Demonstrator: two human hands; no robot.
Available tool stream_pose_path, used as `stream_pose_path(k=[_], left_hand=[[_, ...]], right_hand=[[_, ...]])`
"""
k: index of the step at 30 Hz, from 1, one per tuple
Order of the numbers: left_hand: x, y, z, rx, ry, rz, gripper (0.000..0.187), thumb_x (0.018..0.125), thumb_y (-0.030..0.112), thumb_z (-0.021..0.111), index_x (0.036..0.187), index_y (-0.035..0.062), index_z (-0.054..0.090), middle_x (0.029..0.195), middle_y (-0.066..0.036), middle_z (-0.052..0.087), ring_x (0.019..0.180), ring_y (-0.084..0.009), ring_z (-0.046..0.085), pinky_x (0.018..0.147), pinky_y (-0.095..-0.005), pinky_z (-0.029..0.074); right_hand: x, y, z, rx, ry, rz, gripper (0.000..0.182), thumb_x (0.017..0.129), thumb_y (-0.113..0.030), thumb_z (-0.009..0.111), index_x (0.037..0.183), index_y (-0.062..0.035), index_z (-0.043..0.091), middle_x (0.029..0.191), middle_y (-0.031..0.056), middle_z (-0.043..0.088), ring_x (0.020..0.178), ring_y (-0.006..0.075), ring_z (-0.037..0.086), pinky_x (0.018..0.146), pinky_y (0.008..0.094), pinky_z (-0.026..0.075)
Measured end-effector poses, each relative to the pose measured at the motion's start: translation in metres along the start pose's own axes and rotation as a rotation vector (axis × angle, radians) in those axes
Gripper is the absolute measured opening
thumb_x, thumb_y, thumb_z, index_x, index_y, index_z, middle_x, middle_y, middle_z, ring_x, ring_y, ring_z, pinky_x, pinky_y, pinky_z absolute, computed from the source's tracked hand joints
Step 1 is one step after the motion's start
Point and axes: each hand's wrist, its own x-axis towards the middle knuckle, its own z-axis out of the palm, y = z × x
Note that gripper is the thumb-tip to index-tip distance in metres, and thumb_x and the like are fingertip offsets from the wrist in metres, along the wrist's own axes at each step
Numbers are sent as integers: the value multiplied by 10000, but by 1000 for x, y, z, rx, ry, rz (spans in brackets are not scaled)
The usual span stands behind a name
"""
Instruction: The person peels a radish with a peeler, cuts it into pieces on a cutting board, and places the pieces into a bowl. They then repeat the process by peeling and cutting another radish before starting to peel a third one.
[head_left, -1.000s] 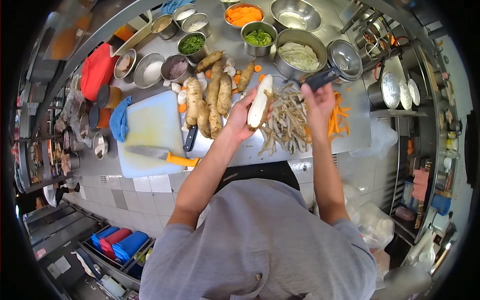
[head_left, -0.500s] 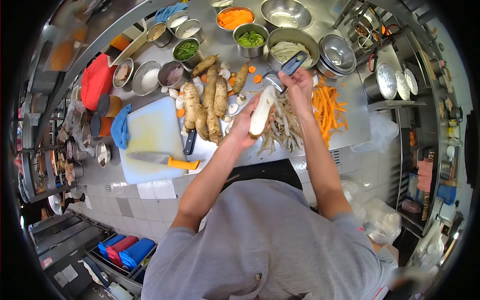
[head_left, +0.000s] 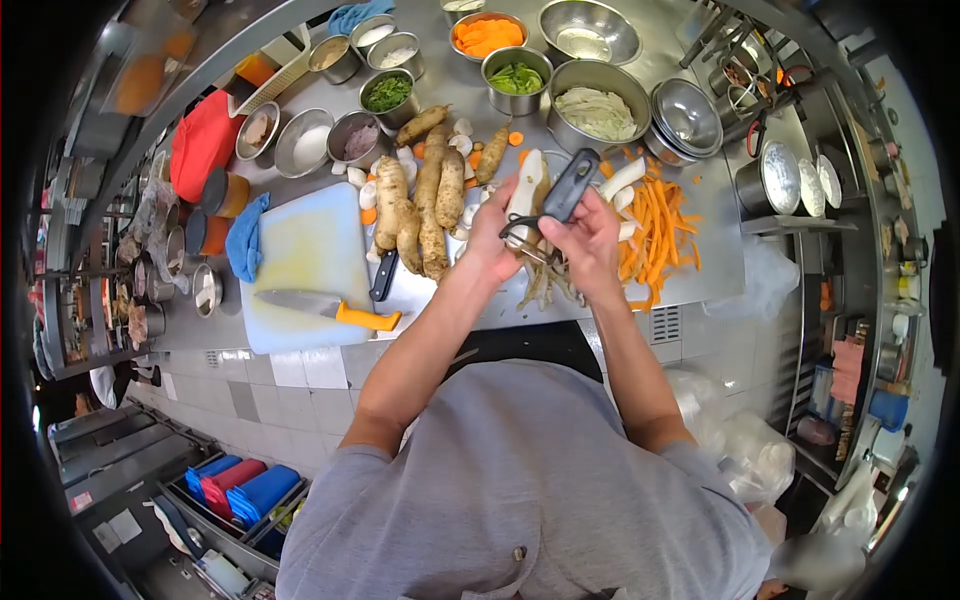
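Observation:
My left hand (head_left: pixel 492 238) is wrapped round a pale, partly peeled root vegetable (head_left: pixel 526 188), with a strip of brown skin along its right side. My right hand (head_left: pixel 588 242) grips the dark handle of a Y-shaped peeler (head_left: pixel 569 190). The peeler's head lies across the near end of the root, close to my left fingers. Beneath both hands is a heap of peelings (head_left: pixel 552 285), mostly hidden. Unpeeled brown roots (head_left: pixel 428 195) are piled to the left, among white and orange slices.
A cutting board (head_left: pixel 305 245) holds a yellow-handled knife (head_left: pixel 365 318); a black-handled knife (head_left: pixel 383 276) lies beside it. Orange strips (head_left: pixel 660 230) are heaped on the right. Along the back stand metal bowls, including one of pale slices (head_left: pixel 600 112) and one of greens (head_left: pixel 516 80).
The peeler has come down from the root's far end to its near end. The root has turned, and a strip of brown skin now faces up.

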Motion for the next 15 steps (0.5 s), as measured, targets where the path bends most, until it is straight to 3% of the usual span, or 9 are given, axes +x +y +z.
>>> stream_pose_path(k=[2,4,5,6,7,8,10,12,15], left_hand=[[5,3,-10,-17,-98,13,385,1059,274,347,1295,33,533,1179,-143,653,1042,-247,664,916,-384,554],[3,11,-3,-61,-81,-62,365,1053,270,358,1261,28,532,1091,-130,656,944,-241,665,814,-380,582],[3,14,-10,-77,-105,-86,363,1052,273,361,1255,25,529,1066,-127,653,912,-235,663,777,-372,586],[2,16,-14,-93,-127,-108,361,1051,276,364,1249,22,527,1042,-125,650,879,-230,660,741,-364,590],[0,16,-9,-26,-61,-129,360,1049,303,387,1236,28,523,995,-123,636,775,-213,632,646,-322,570],[-7,8,-2,4,83,-103,367,1050,322,401,1251,38,519,1023,-139,624,778,-213,617,628,-306,551],[-15,0,-16,41,-39,-131,384,1048,339,416,1274,44,511,1039,-138,606,817,-220,601,636,-307,543],[-17,3,-12,-43,-59,-147,395,1049,340,417,1289,39,504,1045,-131,598,843,-225,597,653,-308,537],[-11,12,-19,-93,-38,-147,410,1049,345,419,1302,32,501,1051,-121,592,862,-227,598,676,-310,532]], right_hand=[[8,-3,4,15,37,43,350,853,9,693,1180,15,570,1026,83,682,908,120,647,838,262,511],[20,1,2,63,72,130,297,842,8,698,1124,4,602,962,68,696,836,107,648,770,253,515],[26,3,3,91,109,137,214,825,9,712,1021,-16,629,867,39,698,735,92,620,689,243,493],[35,5,-3,37,180,110,199,827,7,712,1005,-17,626,856,37,694,726,91,615,681,238,489],[46,10,-14,-17,251,85,185,829,6,712,989,-18,623,845,35,690,717,90,609,672,234,485],[59,17,-28,-70,321,60,171,831,5,713,972,-19,621,834,33,685,708,89,603,664,229,480],[86,39,-64,-390,368,-142,154,844,-15,720,947,-15,605,806,26,667,686,89,586,656,231,468],[93,38,-81,-555,468,-188,175,858,-29,721,970,-10,588,793,30,655,680,88,582,662,234,468],[83,23,-82,-469,434,-267,220,878,-30,709,1044,-20,565,888,42,656,767,85,592,708,231,475]])
